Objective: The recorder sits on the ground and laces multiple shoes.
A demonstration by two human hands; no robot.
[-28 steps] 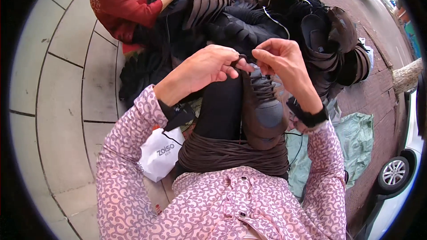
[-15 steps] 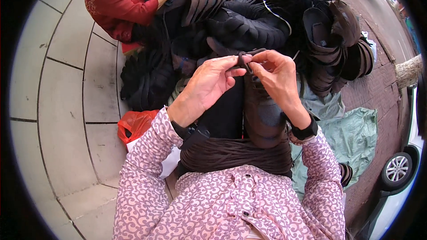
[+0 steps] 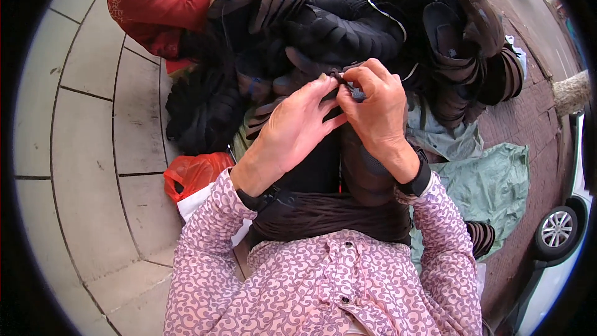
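Note:
My left hand (image 3: 293, 126) and my right hand (image 3: 377, 107) meet in front of me, fingertips pinched on a dark shoelace (image 3: 334, 74). The left palm faces inward with its lower fingers stretched, thumb and forefinger at the lace. My right thumb and forefinger are closed on the same spot. Below the right hand a dark brown shoe upper (image 3: 365, 179) with a grey mesh patch rests on my legs, its top partly hidden by that hand. Across my lap lies a thick bundle of dark brown laces (image 3: 329, 216).
Ahead is a heap of black and brown shoe uppers (image 3: 348, 34), some nested in stacks. A co-worker in a red shirt (image 3: 158, 9) sits at the far left. A red plastic bag (image 3: 196, 174) lies left, a green sheet (image 3: 488, 180) right, near a parked car (image 3: 559, 236).
Both hands have stayed together at the lace. My right hand has turned and come up a little, its fingers more curled. The left hand's fingers have spread across below it.

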